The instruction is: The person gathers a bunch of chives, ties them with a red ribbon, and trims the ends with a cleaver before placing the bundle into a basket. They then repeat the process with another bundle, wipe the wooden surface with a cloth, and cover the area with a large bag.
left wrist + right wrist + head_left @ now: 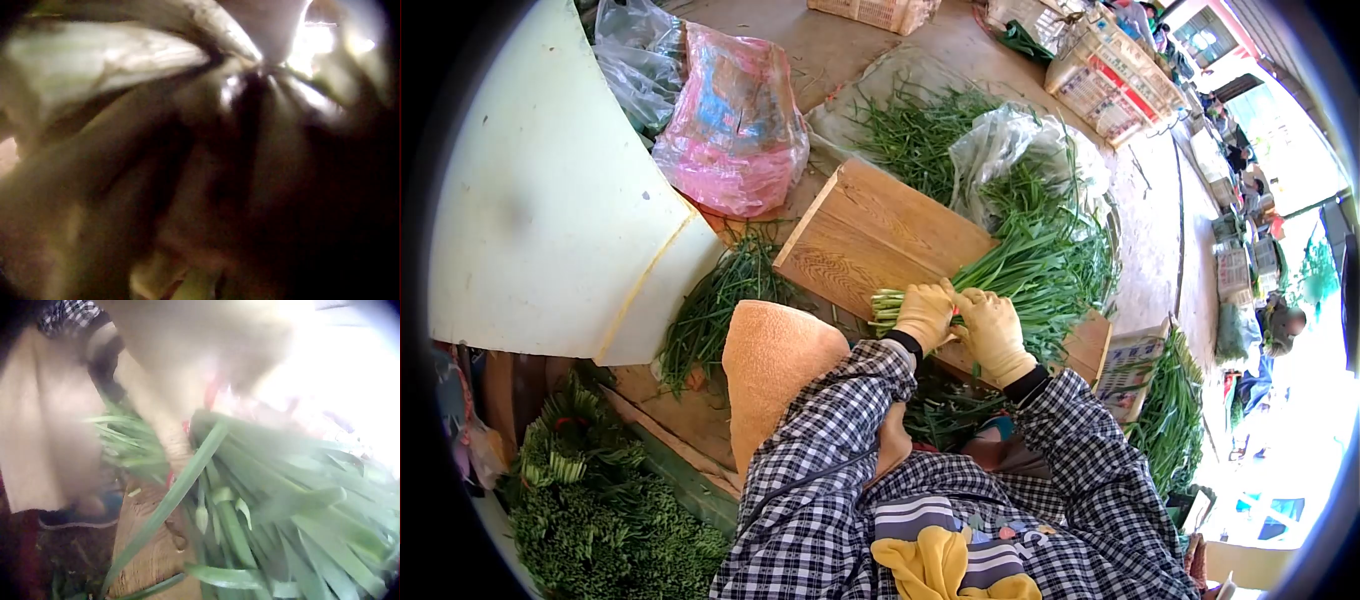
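A bunch of long green leaves (1025,245) lies across a wooden board (880,225), its pale stem ends (887,308) pointing left. My gloved left hand (925,316) grips the bunch near the stems. Beside it, my gloved right hand (994,335) has its fingertips at a thin red band, pinching at the bunch. In the right wrist view the red band (214,390) shows by the gloves, above the broad leaves (269,500). The left wrist view is dark and blurred, with only a pale stem (94,59) clear.
Loose greens (920,135) and clear plastic (1000,150) lie behind the board. Bundled greens (610,500) are stacked at lower left. A pale panel (550,200), a pink sack (735,120), an orange towel-covered form (775,365) and a crate (1115,85) stand around.
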Tool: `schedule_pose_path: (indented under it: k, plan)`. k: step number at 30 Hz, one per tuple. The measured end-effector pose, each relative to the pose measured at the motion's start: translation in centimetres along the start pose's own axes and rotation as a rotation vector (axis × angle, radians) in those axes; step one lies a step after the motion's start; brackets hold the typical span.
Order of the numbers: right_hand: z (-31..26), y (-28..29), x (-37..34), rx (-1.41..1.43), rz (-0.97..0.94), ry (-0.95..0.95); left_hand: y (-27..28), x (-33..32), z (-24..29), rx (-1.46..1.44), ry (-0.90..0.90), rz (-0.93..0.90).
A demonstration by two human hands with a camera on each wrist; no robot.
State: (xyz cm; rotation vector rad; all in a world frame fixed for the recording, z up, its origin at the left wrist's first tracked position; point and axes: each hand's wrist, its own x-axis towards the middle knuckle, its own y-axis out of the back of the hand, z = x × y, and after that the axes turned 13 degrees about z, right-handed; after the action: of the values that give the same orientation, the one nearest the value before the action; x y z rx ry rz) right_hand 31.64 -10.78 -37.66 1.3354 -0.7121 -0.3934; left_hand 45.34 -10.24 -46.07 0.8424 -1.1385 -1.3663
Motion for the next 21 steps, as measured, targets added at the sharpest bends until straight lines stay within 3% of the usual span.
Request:
schedule_pose_path:
  k: [3, 6, 16, 21]
  plan:
    - [0.7, -1.3, -0.3, -0.063, -0.121, 0.036, 0.8, 0.0, 0.1, 0.001, 0.003, -0.030]
    - [0.5, -1.9, -0.7, -0.073, -0.033, 0.053, 1.0, 0.1, 0.1, 0.001, 0.018, -0.060]
    - [0.4, -2.7, -0.3, -0.152, -0.070, 0.060, 0.7, 0.1, 0.1, -0.019, 0.026, -0.048]
    - [-0.2, -2.1, 0.2, -0.184, -0.224, 0.012, -0.3, 0.2, 0.1, -0.039, 0.029, -0.007]
